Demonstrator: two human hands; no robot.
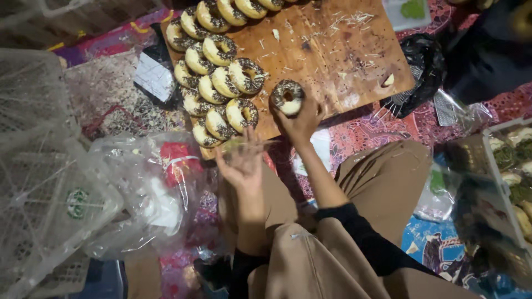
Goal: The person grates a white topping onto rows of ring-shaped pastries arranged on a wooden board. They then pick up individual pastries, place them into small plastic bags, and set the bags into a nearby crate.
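A: Nearest item?
B: Left hand [242, 163], hovering empty, fingers spread and blurred, just short of the board [332, 61].
A: Next?
B: Right hand [299, 119], closing around one doughnut [287, 97], ring-shaped, dark-sprinkled, at the board's near edge.
A: Beyond?
B: Doughnut rows [221, 72] are lying left of it; wood scattered with crumbs.

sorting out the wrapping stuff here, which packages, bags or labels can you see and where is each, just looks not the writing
Clear plastic bag: left of the left hand, crumpled, with a red packet inside.
Round green and white label: on the white mesh crate, far left.
Black plastic bag: at the wooden board's right corner, bunched up.
Clear tray: right edge, holding green and pale pieces, blurred.
The right hand holds a sprinkled doughnut, unwrapped.
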